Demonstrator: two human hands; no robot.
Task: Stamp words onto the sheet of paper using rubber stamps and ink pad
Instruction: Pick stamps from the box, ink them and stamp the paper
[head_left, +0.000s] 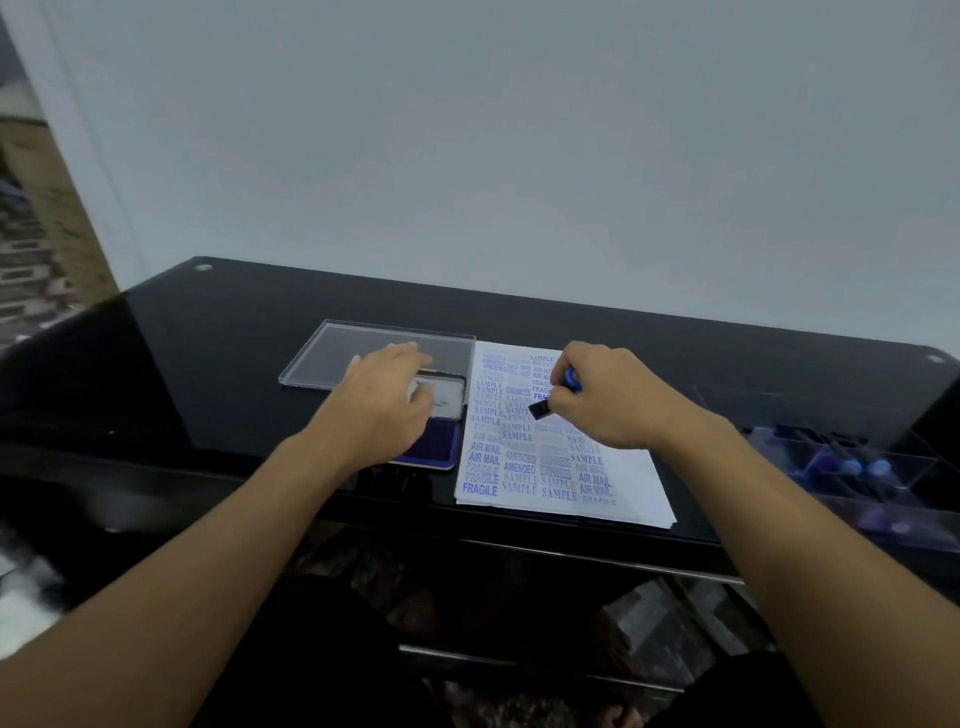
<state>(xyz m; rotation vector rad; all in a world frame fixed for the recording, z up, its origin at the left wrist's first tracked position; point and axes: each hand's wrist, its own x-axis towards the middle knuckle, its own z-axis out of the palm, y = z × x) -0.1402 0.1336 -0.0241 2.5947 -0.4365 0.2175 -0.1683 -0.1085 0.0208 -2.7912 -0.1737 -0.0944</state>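
Right grip pinches the rubber stamp by its blue knob, with the black base tilted over the upper middle of the sheet of paper. Left grip rests flat, fingers straight, on the open ink pad, which touches the sheet's left edge on the black tabletop.

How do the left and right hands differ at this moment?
The left hand lies flat, fingers fairly straight; the right hand is curled. The left hand rests on the ink pad and holds nothing; the right hand grips a blue-handled stamp. The left hand is over the ink pad, the right hand over the paper. Both are bare.
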